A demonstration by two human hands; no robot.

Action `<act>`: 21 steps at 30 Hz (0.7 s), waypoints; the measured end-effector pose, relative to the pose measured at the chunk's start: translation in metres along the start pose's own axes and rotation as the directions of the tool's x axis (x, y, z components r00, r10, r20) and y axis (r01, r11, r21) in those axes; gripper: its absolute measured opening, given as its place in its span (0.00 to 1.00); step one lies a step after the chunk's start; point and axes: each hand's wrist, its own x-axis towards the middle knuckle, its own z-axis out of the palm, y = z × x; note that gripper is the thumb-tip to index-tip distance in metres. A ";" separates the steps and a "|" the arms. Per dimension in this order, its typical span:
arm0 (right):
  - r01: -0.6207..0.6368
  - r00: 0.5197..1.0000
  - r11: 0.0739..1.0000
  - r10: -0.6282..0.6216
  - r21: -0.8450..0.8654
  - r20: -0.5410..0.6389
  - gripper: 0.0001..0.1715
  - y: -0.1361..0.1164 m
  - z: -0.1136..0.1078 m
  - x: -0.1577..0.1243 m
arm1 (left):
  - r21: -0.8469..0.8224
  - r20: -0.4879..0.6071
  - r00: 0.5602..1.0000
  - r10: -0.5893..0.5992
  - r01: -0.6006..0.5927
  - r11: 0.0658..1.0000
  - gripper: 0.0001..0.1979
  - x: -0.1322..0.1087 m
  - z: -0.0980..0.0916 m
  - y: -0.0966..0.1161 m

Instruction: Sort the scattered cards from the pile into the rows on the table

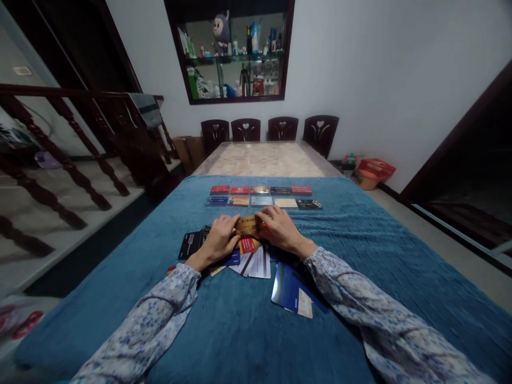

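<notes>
A gold card [247, 223] is held up between my two hands, its printed face toward me. My left hand [219, 238] pinches its left edge, and my right hand [279, 228] grips the right edge. Beneath them lies a loose heap of cards: black cards [189, 245] at the left, a red and yellow card [247, 245] in the middle, and white striped cards [260, 263] nearer me. Blue cards [285, 285] and a beige-patterned card [305, 304] rest by my right forearm. Some of the heap is hidden by my hands.
Beyond my hands, two rows of cards lie side by side, including a red card [220, 190] and a black card [309, 204]. A blue cloth [224, 330] covers the near table [264, 159]. Several dark chairs [245, 129] stand at its far end.
</notes>
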 end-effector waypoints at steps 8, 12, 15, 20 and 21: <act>0.001 1.000 1.000 -0.001 0.028 0.000 0.27 0.001 -0.002 0.001 | 0.066 -0.009 1.000 0.013 -0.013 0.998 0.26 0.004 -0.003 -0.002; -0.015 1.000 1.000 0.015 0.027 0.021 0.25 0.002 -0.003 0.002 | 0.083 0.028 0.999 0.026 -0.028 0.996 0.25 0.010 -0.005 -0.002; -0.005 0.999 1.000 0.004 0.024 0.040 0.24 0.005 -0.004 0.004 | 0.105 0.072 0.997 0.028 -0.035 0.994 0.25 0.016 -0.009 0.000; 0.007 0.997 1.000 -0.008 0.010 0.074 0.23 0.012 -0.006 0.011 | 0.144 0.162 0.987 0.006 -0.029 0.989 0.25 0.027 -0.021 0.005; 0.010 0.997 1.000 -0.011 0.009 0.078 0.23 0.013 -0.007 0.012 | 0.152 0.181 0.983 -0.001 -0.027 0.988 0.25 0.029 -0.023 0.006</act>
